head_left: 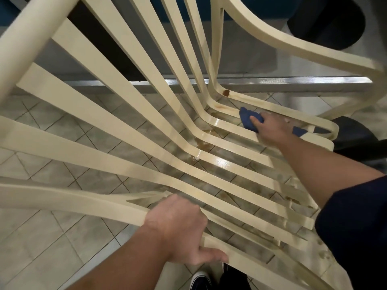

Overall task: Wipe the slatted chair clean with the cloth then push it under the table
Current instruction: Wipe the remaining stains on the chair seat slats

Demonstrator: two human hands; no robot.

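A cream slatted plastic chair fills the view, seen from above and behind, its slats bending from back to seat. Brown stains mark the slats, with a dark spot near the far armrest joint and smears at mid-seat. My right hand presses a blue cloth onto the far seat slats on the right. My left hand grips the chair's near edge where armrest and seat meet.
Grey-green floor tiles show through the slats. A metal rail of a table base runs across behind the chair. Dark round objects stand at the upper right and another dark shape at right. My dark shoes are at the bottom.
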